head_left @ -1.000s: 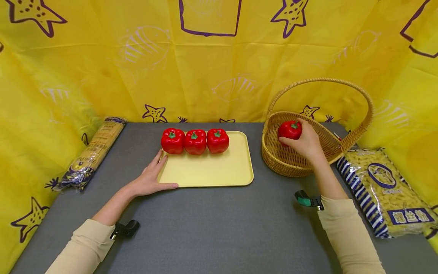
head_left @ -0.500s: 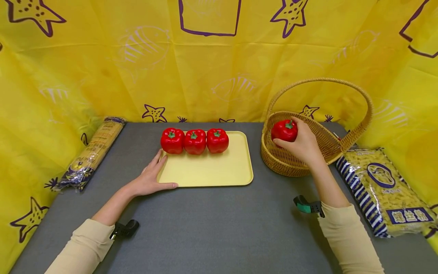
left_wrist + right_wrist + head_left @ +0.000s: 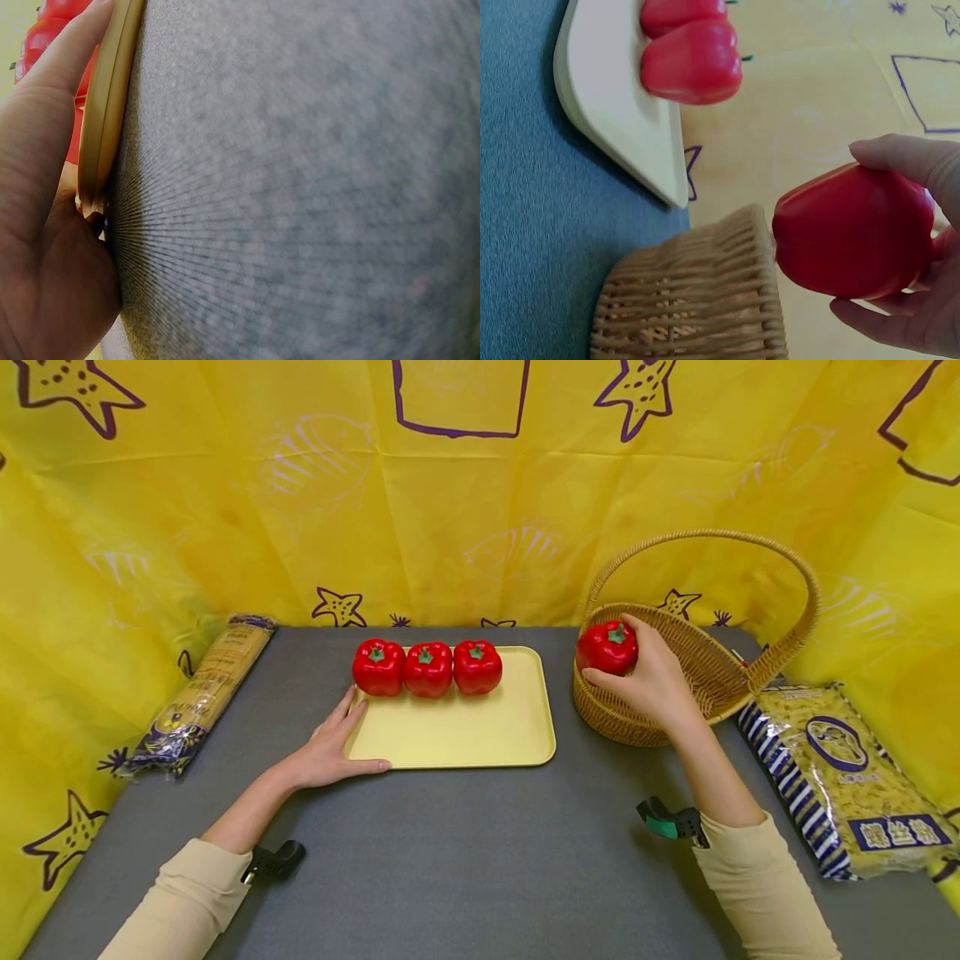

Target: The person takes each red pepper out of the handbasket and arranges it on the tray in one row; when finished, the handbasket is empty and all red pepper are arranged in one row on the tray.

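Observation:
My right hand point(image 3: 654, 683) grips a red bell pepper point(image 3: 607, 648) with a green stem, held at the left rim of the wicker basket point(image 3: 617, 727). In the right wrist view the pepper point(image 3: 855, 232) is between thumb and fingers, just above the basket's rim point(image 3: 757, 247). On the pale yellow tray point(image 3: 465, 735), three more red bell peppers point(image 3: 428, 671) stand side by side along the back. My left hand point(image 3: 326, 756) rests at the tray's left front corner, fingers spread and thumb along the front edge. In the left wrist view the thumb point(image 3: 45, 112) lies against the tray's rim point(image 3: 109, 97).
The basket's tall arched handle point(image 3: 705, 535) rises over it. A long pasta packet point(image 3: 206, 693) lies at the left; a larger bag of pasta point(image 3: 847, 777) lies at the right beside the basket. A yellow patterned curtain point(image 3: 465, 510) hangs behind the grey table point(image 3: 480, 860).
My right hand has lifted the bell pepper from inside the basket and carried it left to the basket's rim. The left hand, tray and other peppers have stayed in place.

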`<state>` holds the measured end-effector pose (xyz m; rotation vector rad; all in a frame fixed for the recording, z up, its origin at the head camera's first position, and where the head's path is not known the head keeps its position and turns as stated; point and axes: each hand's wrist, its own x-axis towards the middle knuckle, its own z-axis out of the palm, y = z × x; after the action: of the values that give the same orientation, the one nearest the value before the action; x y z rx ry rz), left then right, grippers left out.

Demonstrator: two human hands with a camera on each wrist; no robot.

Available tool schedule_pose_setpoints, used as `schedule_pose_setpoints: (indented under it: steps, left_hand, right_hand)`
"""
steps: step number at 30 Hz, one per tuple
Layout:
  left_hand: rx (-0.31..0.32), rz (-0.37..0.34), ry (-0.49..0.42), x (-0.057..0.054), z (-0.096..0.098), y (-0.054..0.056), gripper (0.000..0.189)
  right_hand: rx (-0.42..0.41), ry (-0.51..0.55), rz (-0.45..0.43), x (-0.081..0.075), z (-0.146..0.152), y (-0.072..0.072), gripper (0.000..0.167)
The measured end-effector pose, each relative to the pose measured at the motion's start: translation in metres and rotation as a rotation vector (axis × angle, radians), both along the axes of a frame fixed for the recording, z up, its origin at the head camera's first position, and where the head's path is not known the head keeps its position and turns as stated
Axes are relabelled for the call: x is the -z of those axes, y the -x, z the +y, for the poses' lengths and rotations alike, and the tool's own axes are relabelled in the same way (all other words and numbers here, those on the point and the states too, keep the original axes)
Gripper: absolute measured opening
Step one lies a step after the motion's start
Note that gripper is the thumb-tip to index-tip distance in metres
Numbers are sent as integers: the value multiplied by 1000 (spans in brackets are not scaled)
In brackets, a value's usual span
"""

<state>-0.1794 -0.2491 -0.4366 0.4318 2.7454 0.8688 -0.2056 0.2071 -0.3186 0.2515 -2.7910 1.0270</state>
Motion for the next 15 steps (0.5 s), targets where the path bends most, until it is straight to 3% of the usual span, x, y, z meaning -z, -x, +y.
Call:
schedule_pose_setpoints:
  steps: [15]
  left_hand:
    - [-6,0,6,1,0,0,114]
  right_hand:
    - [-55,23,-15,6,-30,1,89]
